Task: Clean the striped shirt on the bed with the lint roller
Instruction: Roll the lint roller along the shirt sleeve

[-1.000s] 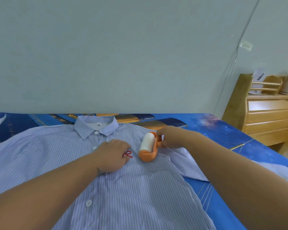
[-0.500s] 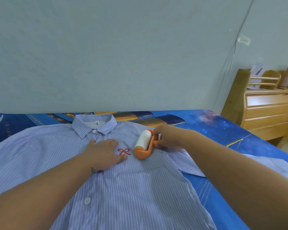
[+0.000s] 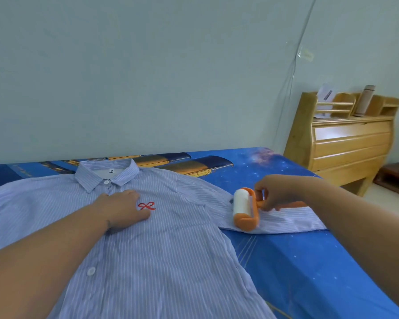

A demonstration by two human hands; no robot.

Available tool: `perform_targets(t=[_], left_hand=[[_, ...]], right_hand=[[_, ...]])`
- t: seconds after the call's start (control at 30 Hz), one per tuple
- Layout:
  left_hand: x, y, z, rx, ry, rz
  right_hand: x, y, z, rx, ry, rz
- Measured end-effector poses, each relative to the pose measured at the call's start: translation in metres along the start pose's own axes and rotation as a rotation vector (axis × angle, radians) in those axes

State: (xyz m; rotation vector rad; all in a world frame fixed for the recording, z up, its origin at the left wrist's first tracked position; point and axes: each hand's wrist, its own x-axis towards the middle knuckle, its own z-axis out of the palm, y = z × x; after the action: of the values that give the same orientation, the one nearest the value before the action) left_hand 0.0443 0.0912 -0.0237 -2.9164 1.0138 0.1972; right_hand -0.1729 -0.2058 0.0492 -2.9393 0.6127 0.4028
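A blue-and-white striped shirt [image 3: 161, 254] lies flat, front up, on the bed [image 3: 309, 268], collar toward the wall, with a small red bow stitched on the chest. My left hand [image 3: 122, 209] presses flat on the chest just left of the bow, fingers spread. My right hand [image 3: 281, 192] grips the orange handle of the lint roller [image 3: 243, 209]. The roller's white drum rests on the shirt's right sleeve, which stretches out to the right.
The bed has a blue starry sheet and stands against a pale wall. A wooden headboard cabinet [image 3: 348, 143] with drawers stands at the right, holding a bottle [image 3: 364, 101] and papers. A thin cable [image 3: 290, 72] hangs down the wall.
My right hand has carried the lint roller from the chest, beside the red bow, rightward onto the sleeve. My left hand stays on the chest, flatter than before.
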Motion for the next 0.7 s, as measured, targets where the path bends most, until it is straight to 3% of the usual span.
perform_targets(t=[0.13, 0.3, 0.53, 0.7], left_hand=[[0.016, 0.012, -0.013, 0.005, -0.006, -0.021], [0.051, 0.055, -0.027, -0.073, 0.257, 0.126], [0.098, 0.100, -0.017, -0.121, 0.287, 0.237], [0.118, 0.103, -0.009, -0.046, 0.254, 0.157]], right_hand=[[-0.011, 0.030, -0.013, 0.059, 0.028, 0.038], [0.007, 0.045, -0.008, 0.204, 0.189, 0.095], [0.041, 0.053, 0.028, 0.236, 0.225, 0.191], [0.055, 0.060, 0.054, 0.171, 0.320, 0.201]])
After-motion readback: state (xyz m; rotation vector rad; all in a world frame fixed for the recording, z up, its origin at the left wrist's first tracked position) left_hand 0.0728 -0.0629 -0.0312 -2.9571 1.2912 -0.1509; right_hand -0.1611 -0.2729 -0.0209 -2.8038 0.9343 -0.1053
